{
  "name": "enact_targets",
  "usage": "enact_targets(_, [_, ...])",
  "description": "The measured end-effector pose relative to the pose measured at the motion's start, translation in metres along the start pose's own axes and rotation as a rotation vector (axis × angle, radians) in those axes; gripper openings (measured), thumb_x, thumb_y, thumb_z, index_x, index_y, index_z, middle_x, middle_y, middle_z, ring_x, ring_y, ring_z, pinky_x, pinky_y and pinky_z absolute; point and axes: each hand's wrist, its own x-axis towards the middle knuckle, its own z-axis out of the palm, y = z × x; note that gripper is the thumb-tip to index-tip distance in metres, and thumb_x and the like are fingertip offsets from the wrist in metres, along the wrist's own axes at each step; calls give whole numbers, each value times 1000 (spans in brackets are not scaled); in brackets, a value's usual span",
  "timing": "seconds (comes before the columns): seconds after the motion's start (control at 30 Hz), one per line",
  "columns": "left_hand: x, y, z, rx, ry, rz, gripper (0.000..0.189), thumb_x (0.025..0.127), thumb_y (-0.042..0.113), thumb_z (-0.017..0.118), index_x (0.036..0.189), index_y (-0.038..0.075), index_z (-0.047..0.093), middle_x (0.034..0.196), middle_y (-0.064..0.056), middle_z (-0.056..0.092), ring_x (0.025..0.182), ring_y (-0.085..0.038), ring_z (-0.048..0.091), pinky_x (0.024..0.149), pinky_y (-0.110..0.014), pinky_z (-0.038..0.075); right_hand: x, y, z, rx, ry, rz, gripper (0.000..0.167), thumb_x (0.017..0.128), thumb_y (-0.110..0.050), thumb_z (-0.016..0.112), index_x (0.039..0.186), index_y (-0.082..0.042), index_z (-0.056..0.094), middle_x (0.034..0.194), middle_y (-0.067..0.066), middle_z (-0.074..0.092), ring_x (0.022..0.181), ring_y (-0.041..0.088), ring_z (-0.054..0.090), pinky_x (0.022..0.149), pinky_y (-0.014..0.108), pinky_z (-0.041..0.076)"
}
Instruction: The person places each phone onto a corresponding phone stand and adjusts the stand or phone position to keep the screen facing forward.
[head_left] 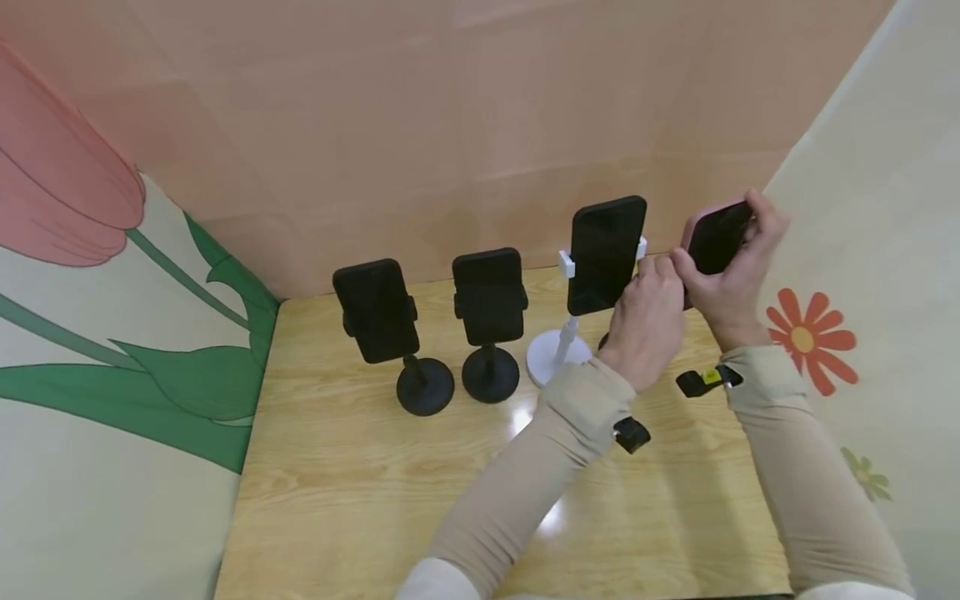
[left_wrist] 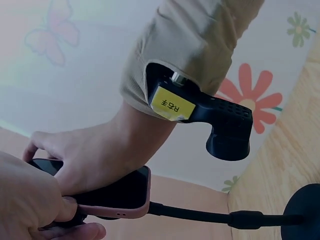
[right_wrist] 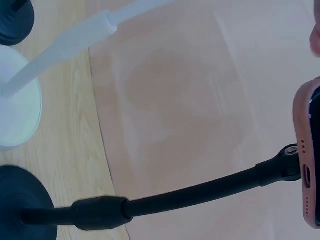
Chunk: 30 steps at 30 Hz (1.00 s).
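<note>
A pink-edged phone (head_left: 717, 240) with a dark screen is at the far right of the head view, at the top of a black phone stand (left_wrist: 190, 212). My right hand (head_left: 733, 287) grips this phone, its thumb and fingers spread across to opposite edges. Beside the phone's left edge, my left hand (head_left: 648, 321) has its fingers curled. In the left wrist view its thumb and finger pinch the dark clamp (left_wrist: 75, 220) behind the phone; much of the clamp is hidden. The phone's pink bottom edge (right_wrist: 303, 165) shows in the right wrist view.
Just left, a white stand (head_left: 558, 357) bears a black phone (head_left: 606, 254). Further left, two black stands (head_left: 425, 387) (head_left: 491, 374) hold dark phones (head_left: 377, 310) (head_left: 488, 296). The wooden table (head_left: 337, 500) meets a pinkish back wall (head_left: 450, 150).
</note>
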Motion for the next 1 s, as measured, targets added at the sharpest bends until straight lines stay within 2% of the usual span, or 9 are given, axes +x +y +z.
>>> enact_targets(0.1, [1, -1, 1, 12, 7, 7, 25, 107, 23, 54, 128, 9, 56, 110, 2, 56, 82, 0, 56, 75, -4, 50, -1, -8, 1, 5, -15, 30, 99, 70, -60, 86, 134, -1, 41, 135, 2, 43, 119, 19, 47, 101, 25, 40])
enact_targets(0.23, [1, -2, 3, 70, 51, 36, 23, 108, 20, 50, 126, 8, 58, 108, 2, 57, 84, 1, 56, 74, -3, 50, -1, -16, 1, 27, -13, 54, 98, 70, -57, 88, 136, -1, 41, 134, 1, 45, 118, 20, 48, 98, 24, 41])
enact_targets(0.37, [1, -1, 5, 112, 65, 51, 25, 108, 19, 49, 129, 7, 58, 108, 2, 58, 86, 1, 56, 76, -3, 50, -2, -21, 2, 51, -1, 71, 93, 72, -48, 89, 137, -3, 40, 131, -1, 48, 115, 21, 50, 94, 23, 43])
enact_targets(0.5, [1, -2, 6, 113, 63, 50, 28, 108, 19, 51, 132, 5, 57, 109, 1, 59, 89, 1, 56, 79, -4, 51, -5, -24, 5, 45, 35, 79, 87, 73, -41, 88, 136, -4, 40, 129, 0, 49, 114, 21, 50, 91, 24, 43])
enact_targets(0.7, [-1, -2, 8, 104, 77, 49, 32, 108, 22, 52, 135, 5, 55, 112, 0, 59, 92, 0, 58, 83, -4, 51, -8, -30, 10, 24, 100, 68, 83, 74, -38, 85, 137, -6, 41, 131, 3, 49, 115, 23, 51, 89, 24, 46])
enact_targets(0.87, [-4, -3, 13, 101, 79, 54, 39, 108, 21, 52, 142, 2, 50, 117, -3, 59, 97, 0, 58, 92, -5, 47, -9, -35, 14, 21, 151, 61, 80, 74, -35, 83, 137, -6, 43, 130, 4, 50, 116, 25, 51, 87, 25, 47])
enact_targets(1.0, [-5, -4, 17, 110, 101, 65, 44, 109, 20, 52, 147, -1, 46, 122, -5, 59, 99, -1, 59, 95, -4, 45, -9, -37, 16, 3, 169, 50, 79, 75, -35, 82, 138, -7, 43, 130, 3, 50, 116, 25, 51, 86, 25, 48])
